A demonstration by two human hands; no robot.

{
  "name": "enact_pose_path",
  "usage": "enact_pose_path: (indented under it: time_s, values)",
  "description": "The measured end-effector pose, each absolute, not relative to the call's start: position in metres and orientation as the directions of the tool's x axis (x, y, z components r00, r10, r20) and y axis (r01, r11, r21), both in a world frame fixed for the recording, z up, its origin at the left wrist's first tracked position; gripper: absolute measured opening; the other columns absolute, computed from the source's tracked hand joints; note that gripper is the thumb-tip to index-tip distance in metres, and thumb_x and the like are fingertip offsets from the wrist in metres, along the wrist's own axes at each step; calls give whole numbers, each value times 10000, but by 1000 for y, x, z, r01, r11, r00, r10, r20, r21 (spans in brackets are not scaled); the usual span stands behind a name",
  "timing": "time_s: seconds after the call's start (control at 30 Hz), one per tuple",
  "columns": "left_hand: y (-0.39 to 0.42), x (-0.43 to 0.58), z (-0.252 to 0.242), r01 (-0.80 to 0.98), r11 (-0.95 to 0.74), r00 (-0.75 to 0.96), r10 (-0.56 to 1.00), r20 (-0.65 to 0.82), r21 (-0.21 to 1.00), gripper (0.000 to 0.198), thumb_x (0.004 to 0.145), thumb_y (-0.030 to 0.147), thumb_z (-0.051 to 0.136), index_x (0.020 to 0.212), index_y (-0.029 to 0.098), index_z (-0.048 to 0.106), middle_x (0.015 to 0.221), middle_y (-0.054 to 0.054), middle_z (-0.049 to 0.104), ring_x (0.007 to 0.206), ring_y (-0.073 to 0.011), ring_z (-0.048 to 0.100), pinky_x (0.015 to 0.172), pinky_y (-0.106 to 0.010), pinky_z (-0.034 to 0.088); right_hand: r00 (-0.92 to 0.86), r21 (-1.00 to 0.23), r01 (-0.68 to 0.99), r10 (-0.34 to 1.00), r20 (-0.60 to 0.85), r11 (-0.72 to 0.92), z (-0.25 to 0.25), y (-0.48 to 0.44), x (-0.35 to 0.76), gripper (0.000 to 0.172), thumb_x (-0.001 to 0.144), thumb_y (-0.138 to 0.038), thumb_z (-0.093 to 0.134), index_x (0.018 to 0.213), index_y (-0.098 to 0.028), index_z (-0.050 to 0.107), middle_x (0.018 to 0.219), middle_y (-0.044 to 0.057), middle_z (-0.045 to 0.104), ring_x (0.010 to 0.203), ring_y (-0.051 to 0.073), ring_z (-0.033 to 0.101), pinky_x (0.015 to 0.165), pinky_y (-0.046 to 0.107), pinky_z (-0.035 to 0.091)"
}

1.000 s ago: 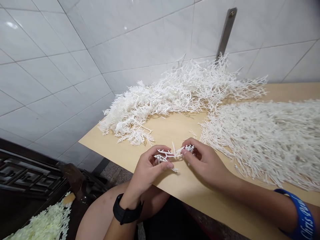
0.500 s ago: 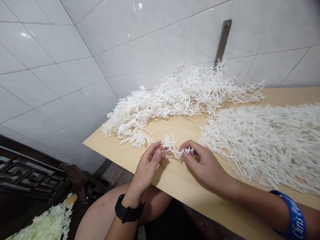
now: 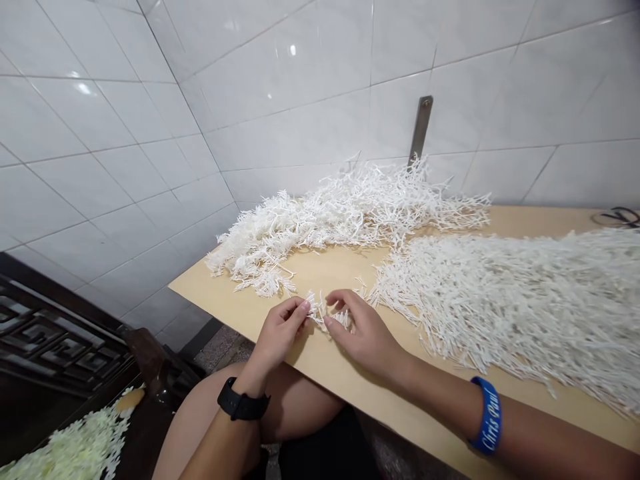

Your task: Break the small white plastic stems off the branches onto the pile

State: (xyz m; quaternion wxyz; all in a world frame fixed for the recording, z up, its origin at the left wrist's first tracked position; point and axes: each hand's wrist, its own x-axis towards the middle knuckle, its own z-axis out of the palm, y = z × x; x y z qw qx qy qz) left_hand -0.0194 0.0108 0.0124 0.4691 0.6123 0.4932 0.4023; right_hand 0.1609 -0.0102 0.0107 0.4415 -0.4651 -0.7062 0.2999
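Observation:
A small white branched plastic sprig (image 3: 316,311) is held just above the near edge of the board. My left hand (image 3: 281,330) pinches its left end between thumb and fingertips. Around the sprig's other end, my right hand (image 3: 363,333) curves with thumb and forefinger apart; the thumb tip is at the stem, and whether it presses on it is hard to see. Behind my hands lies a heap of white branched sprigs (image 3: 345,207), tangled together. A wide spread of short white pieces (image 3: 520,293) covers the right side.
The tan board (image 3: 325,267) runs along a tiled wall (image 3: 300,120). A metal bracket (image 3: 421,127) stands up behind the heap, and a dark cord (image 3: 620,217) lies at the back right. Pale green-white pieces (image 3: 75,440) rest on dark carved furniture (image 3: 45,333) at lower left.
The view has shifted. My left fingers have closed on the sprig's left end, while my right thumb and forefinger have spread apart and moved nearer the left hand.

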Motion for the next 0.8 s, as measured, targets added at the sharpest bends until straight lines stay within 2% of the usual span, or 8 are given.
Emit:
enact_pose_path:
  time_s: [0.07, 0.13, 0.23, 0.3, 0.37, 0.5, 0.67, 0.8]
  values:
    - [9, -17, 15, 237, -95, 206, 978, 46, 967, 383, 885, 497, 562, 694, 167, 526, 594, 39, 462, 552, -110, 391, 565, -232, 317, -156, -875, 322, 932, 327, 361, 11, -10, 162, 328, 882, -303, 554, 1191, -198, 525, 1217, 108, 593, 1102, 236, 545, 922, 393, 442]
    - [7, -13, 17, 261, -122, 238, 969, 59, 958, 391, 896, 504, 537, 696, 168, 523, 595, 39, 456, 567, -116, 395, 580, -237, 321, -193, -927, 230, 948, 254, 296, 11, -9, 164, 373, 885, -334, 563, 1231, -203, 514, 1232, 110, 590, 1100, 233, 554, 907, 384, 454]
    - [6, -7, 17, 295, -147, 283, 957, 61, 944, 396, 905, 487, 517, 666, 173, 488, 593, 43, 421, 582, -120, 386, 584, -240, 323, -274, -989, 89, 958, 88, 116, 12, -9, 167, 211, 862, -364, 588, 957, -175, 586, 875, 53, 643, 807, 192, 606, 721, 316, 480]
    - [6, -4, 16, 291, -145, 292, 955, 57, 946, 398, 906, 467, 516, 641, 177, 449, 596, 47, 392, 581, -115, 364, 573, -237, 313, -298, -999, 37, 955, -8, 4, 13, -11, 169, 231, 853, -383, 593, 755, -181, 540, 669, -2, 566, 625, 148, 542, 605, 276, 432]
    - [5, 1, 16, 272, -150, 310, 949, 61, 951, 394, 911, 458, 510, 644, 175, 451, 602, 46, 392, 589, -114, 368, 577, -236, 318, -316, -999, 14, 947, -49, -47, 14, -13, 172, 261, 841, -386, 616, 708, -187, 510, 610, -34, 502, 569, 124, 481, 553, 253, 379]
    - [6, 17, 19, 196, -146, 357, 932, 68, 970, 361, 911, 471, 519, 723, 162, 528, 652, 29, 474, 626, -119, 436, 609, -236, 363, -353, -1000, -25, 935, -4, -14, 10, -15, 182, 203, 824, -351, 644, 774, -183, 541, 656, -34, 517, 608, 127, 491, 568, 248, 375]
    - [12, 36, 16, 68, -80, 318, 946, 55, 994, 325, 897, 476, 568, 806, 164, 580, 721, 9, 551, 663, -125, 505, 638, -233, 418, -222, -996, 80, 975, 31, 50, 4, -16, 193, 255, 870, -354, 580, 687, -179, 552, 620, -14, 550, 586, 129, 486, 565, 258, 368]
    - [11, 32, 10, -101, 21, 396, 918, 21, 995, 498, 936, 579, 434, 1198, 199, 621, 1190, -99, 644, 1022, -227, 610, 874, -325, 488, -194, -952, 209, 963, 185, 225, 6, -24, 193, 240, 887, -301, 536, 678, -184, 540, 649, -4, 537, 617, 139, 474, 573, 265, 353]
